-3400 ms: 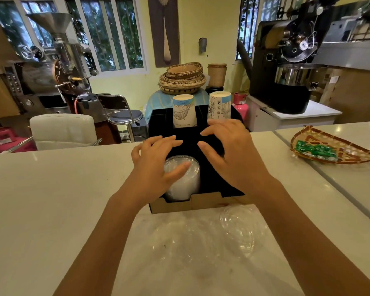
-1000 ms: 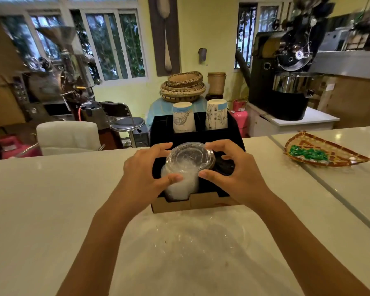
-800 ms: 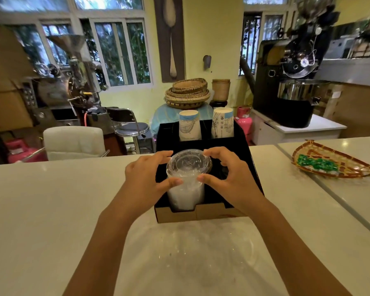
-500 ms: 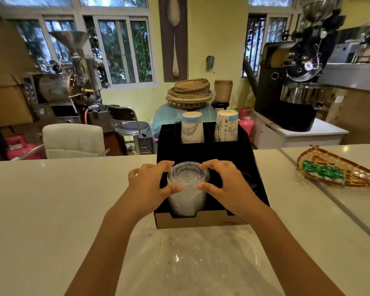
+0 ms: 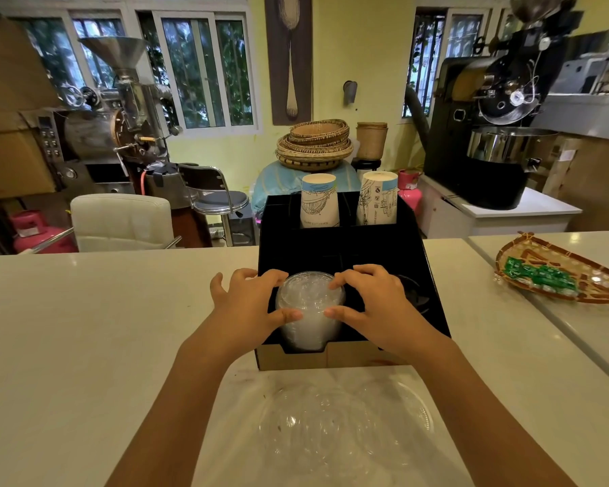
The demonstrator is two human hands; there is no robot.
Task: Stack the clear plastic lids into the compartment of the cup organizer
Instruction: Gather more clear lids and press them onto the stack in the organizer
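Lids (image 5: pixel 345 427) still loose lie on the surface (image 5: pixel 85 328), nearer to the person than both hands, between the forearms; they are clear and overlap, so their number cannot be told. They are hard to see against the pale top, and I think a forearm could sweep one away when it is drawn back.

Just beyond them, the left hand (image 5: pixel 247 307) and the right hand (image 5: pixel 370 307) cup the stack (image 5: pixel 310 311) from both sides, fingers curved behind its top, thumbs on its near side. The stack stands in the near left compartment of the organizer (image 5: pixel 426 275), directly between the hands, and its top reaches about the rim. The hands pinch it lightly, not spread, not pressed together.

The risk here, as I judge it, is that the top lid sits crooked. Uneven pressure could tilt it or crack the thin plastic. A push forward could also slide the organizer away.

Beyond the hands, two cups (image 5: pixel 319 205) stand in the far compartments, well apart from the stack.
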